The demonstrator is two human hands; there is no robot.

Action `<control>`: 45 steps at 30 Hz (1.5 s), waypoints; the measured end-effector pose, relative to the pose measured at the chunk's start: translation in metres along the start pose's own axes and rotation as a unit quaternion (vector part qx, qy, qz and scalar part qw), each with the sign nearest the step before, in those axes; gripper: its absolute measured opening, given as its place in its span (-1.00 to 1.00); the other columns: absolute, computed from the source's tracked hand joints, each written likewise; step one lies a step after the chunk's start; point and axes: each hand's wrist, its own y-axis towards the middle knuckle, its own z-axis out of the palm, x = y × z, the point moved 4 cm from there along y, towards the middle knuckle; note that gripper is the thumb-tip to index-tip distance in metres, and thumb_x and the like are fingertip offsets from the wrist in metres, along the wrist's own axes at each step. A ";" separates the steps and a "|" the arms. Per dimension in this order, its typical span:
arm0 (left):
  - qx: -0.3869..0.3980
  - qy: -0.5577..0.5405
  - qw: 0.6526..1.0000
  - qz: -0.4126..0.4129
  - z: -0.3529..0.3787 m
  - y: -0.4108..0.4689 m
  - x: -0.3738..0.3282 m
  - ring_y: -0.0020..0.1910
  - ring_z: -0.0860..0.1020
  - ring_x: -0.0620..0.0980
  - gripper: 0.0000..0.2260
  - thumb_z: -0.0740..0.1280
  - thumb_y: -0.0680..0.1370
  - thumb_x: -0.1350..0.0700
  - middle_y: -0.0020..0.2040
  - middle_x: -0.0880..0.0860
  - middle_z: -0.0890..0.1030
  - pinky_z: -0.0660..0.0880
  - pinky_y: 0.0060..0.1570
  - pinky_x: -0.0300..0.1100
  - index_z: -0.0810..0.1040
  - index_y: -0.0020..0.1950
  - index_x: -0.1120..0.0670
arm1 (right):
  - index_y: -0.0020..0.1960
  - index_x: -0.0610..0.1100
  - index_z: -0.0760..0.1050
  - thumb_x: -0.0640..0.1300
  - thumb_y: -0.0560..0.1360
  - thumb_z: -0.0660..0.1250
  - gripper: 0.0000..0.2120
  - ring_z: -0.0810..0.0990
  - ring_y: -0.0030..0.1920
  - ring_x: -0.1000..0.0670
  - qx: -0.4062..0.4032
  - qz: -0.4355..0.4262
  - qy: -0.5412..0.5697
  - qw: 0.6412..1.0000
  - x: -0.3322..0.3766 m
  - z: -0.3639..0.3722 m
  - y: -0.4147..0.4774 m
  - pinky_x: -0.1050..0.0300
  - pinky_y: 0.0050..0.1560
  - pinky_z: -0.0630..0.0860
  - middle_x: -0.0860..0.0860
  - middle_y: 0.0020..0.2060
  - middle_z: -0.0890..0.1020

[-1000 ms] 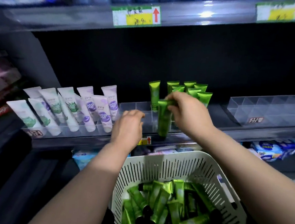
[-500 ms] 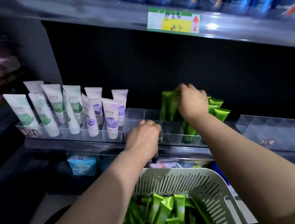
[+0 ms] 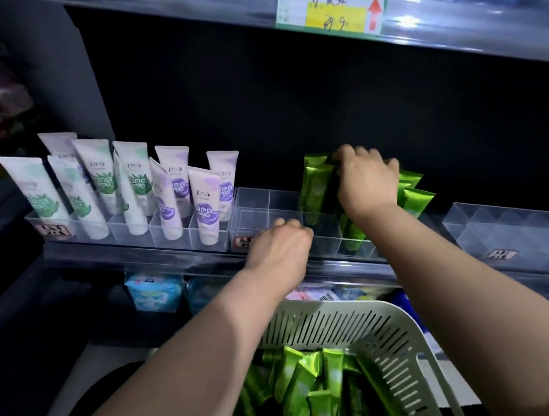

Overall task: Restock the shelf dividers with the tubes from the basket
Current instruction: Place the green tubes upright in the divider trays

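A clear shelf divider (image 3: 252, 219) stands mid-shelf; several green tubes (image 3: 314, 191) stand upright in its back cells. My right hand (image 3: 365, 179) reaches over them and pinches the top of one green tube in the back row. My left hand (image 3: 280, 247) grips the divider's front wall, fingers curled over its edge. The front left cells hold nothing. Below, a pale slotted basket (image 3: 397, 345) holds several more green tubes (image 3: 298, 383) lying loose.
Left of the divider, another clear divider holds several white tubes (image 3: 130, 183) with green and purple prints. A third clear divider (image 3: 507, 232) stands at the right. A price label (image 3: 330, 8) hangs on the shelf above. Blue packets (image 3: 153, 292) lie on the shelf below.
My right hand carried a green tube from the front of the divider up to the back row. My left hand stayed on the divider's front wall. The view shifted upward.
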 end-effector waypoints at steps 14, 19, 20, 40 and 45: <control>0.101 -0.029 0.994 -0.028 0.012 -0.043 -0.004 0.10 0.56 0.12 -0.84 0.29 0.57 0.08 0.10 0.06 0.62 0.44 -0.06 -0.11 0.58 0.12 -0.05 | 0.06 -0.08 0.50 -0.26 0.43 0.30 -0.78 0.53 -0.03 -0.17 0.003 -0.080 0.036 0.996 -0.017 0.012 -0.147 0.00 -0.12 0.34 -0.08 -0.11 0.55; 0.253 0.078 0.964 0.003 0.066 -0.064 -0.002 0.13 0.56 0.16 -0.77 0.27 0.54 0.19 0.16 0.10 0.59 0.46 -0.05 -0.10 0.57 0.17 0.04 | 0.19 0.02 0.42 -0.18 0.51 0.23 -0.72 0.48 0.19 -0.10 0.217 -0.075 0.056 0.972 -0.017 0.078 -0.205 0.00 0.08 0.34 -0.01 0.13 0.54; 0.285 0.097 0.954 0.009 0.076 -0.069 0.000 0.13 0.55 0.17 -0.75 0.25 0.53 0.23 0.17 0.11 0.58 0.45 -0.05 -0.10 0.56 0.18 0.06 | 0.21 0.02 0.41 -0.17 0.52 0.22 -0.72 0.48 0.20 -0.09 0.254 -0.064 0.060 0.963 -0.018 0.091 -0.215 0.01 0.11 0.36 0.00 0.15 0.54; 0.438 0.124 0.887 0.080 0.155 -0.061 0.020 0.14 0.54 0.11 -0.74 0.27 0.53 0.22 0.18 0.10 0.56 0.52 0.12 -0.02 0.54 0.21 0.11 | 0.20 -0.10 0.46 0.15 0.36 0.48 -0.47 0.46 0.23 -0.13 0.528 0.026 0.157 0.834 0.012 0.186 -0.268 0.03 0.22 0.43 -0.09 0.18 0.54; 0.444 0.116 0.886 0.065 0.163 -0.072 0.017 -0.10 0.50 0.09 -0.96 0.29 0.52 0.22 -0.05 0.10 0.54 0.42 -0.16 -0.10 0.50 -0.05 0.12 | 0.06 -0.11 0.52 -0.05 0.41 0.45 -0.73 0.54 0.07 -0.09 0.482 -0.100 0.221 0.842 0.007 0.124 -0.247 0.18 -0.01 0.39 -0.08 0.05 0.58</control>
